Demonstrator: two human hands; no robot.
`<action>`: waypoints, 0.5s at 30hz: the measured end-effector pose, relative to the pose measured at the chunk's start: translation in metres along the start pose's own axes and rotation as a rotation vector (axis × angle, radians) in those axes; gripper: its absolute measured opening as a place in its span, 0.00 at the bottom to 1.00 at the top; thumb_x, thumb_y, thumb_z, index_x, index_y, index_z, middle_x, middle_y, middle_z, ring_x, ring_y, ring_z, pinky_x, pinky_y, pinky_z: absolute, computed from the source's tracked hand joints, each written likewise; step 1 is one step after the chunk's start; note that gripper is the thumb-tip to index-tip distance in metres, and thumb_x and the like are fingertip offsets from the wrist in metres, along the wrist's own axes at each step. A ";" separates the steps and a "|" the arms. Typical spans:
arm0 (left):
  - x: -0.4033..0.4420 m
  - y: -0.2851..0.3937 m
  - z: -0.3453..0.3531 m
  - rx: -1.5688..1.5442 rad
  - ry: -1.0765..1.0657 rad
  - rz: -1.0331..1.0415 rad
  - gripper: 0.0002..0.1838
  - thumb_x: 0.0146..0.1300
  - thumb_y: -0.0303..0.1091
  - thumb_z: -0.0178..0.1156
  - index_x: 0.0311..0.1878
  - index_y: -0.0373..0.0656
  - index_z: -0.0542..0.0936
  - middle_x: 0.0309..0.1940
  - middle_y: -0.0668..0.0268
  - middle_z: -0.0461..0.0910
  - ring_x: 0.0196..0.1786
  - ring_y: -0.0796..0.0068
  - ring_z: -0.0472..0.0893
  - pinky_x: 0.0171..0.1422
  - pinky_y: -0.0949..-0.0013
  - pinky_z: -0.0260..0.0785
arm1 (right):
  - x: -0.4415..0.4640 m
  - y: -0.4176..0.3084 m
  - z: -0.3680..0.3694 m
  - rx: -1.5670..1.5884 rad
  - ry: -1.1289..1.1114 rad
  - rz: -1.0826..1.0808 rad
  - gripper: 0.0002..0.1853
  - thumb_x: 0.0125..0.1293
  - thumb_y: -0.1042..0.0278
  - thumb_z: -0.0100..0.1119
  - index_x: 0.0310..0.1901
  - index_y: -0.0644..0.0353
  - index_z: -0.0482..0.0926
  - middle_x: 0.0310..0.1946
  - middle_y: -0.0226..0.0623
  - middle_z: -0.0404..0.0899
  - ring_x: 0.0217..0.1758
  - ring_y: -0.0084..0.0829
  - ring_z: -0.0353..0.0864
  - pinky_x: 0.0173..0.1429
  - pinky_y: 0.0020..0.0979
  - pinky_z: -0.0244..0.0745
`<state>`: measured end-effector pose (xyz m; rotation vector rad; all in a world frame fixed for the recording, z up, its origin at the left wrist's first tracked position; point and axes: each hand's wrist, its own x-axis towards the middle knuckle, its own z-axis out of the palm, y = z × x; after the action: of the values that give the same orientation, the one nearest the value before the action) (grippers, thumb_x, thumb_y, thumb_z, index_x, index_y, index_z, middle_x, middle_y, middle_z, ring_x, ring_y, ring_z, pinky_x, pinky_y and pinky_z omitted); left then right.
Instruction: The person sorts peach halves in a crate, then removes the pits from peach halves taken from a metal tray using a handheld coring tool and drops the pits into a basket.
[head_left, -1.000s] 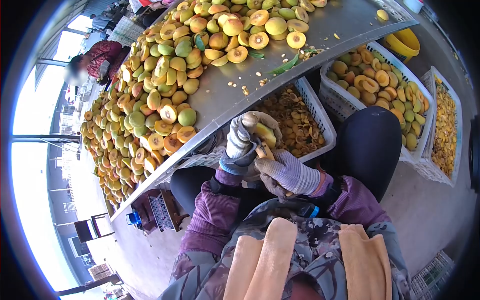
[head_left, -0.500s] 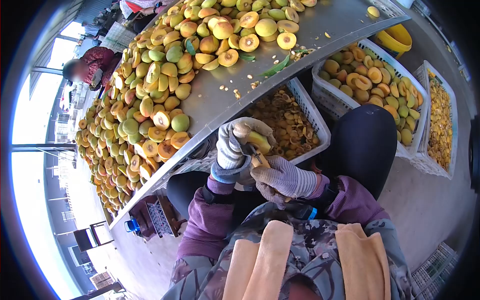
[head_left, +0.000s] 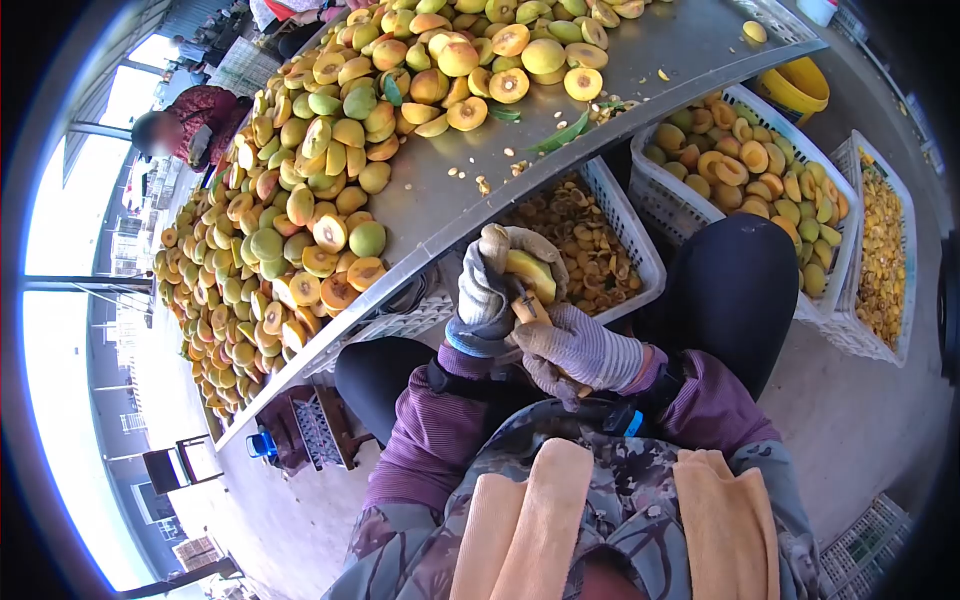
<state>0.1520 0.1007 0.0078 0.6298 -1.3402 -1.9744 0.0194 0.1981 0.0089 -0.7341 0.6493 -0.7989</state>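
My left hand [head_left: 492, 290], in a grey-white glove, is wrapped round a yellow-green fruit half [head_left: 532, 272] just below the table edge. My right hand [head_left: 585, 350], in a striped glove, grips a tool with a wooden handle [head_left: 529, 308], whose upper end meets the fruit. The tool's tip is hidden by the fruit and the left glove. Beneath the hands and beyond them stands a crate [head_left: 655, 270] of brownish-yellow scraps. Many halved fruits [head_left: 330, 232] are heaped on the metal table [head_left: 440, 215].
To the right are a white crate [head_left: 843, 262] of fruit halves, a narrower crate [head_left: 905, 330] of yellow pieces and a yellow bucket [head_left: 800, 88]. A person in dark red [head_left: 205, 115] sits across the heap at the left. A stool [head_left: 180, 465] stands on the floor.
The view has shifted slightly. The left glove's fingers have opened a little round the fruit, showing more of its yellow face, and both hands remain together.
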 end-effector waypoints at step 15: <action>0.001 -0.003 0.001 -0.084 0.069 -0.014 0.39 0.65 0.70 0.47 0.39 0.33 0.80 0.28 0.56 0.82 0.28 0.67 0.82 0.35 0.70 0.75 | 0.000 0.004 0.000 0.078 -0.056 -0.009 0.19 0.73 0.53 0.49 0.32 0.61 0.75 0.11 0.31 0.71 0.08 0.22 0.68 0.12 0.23 0.60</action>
<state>0.1493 0.1015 0.0052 0.6635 -1.2084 -1.9908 0.0205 0.2002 0.0060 -0.6866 0.5622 -0.8045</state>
